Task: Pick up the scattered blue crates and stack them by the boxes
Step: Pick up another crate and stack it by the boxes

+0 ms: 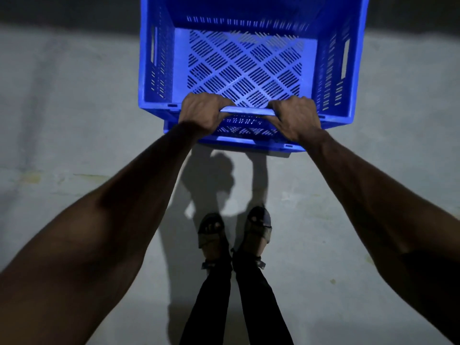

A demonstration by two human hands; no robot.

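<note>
A blue slotted plastic crate (331, 58) fills the upper middle of the head view, open side towards me and empty inside. It appears to sit on or in a second blue crate (244, 141), whose rim shows just below it. My left hand (201, 113) grips the near rim of the upper crate on the left. My right hand (296, 115) grips the same rim on the right, fingers curled over the edge. Both arms are stretched out in front of me. The far end of the crate runs out of the top of the frame.
Grey concrete floor (74, 120) lies all around, dimly lit, with a dark band along the top. My feet in sandals (234, 232) stand close behind the crate, and my shadow falls on the floor between them and it.
</note>
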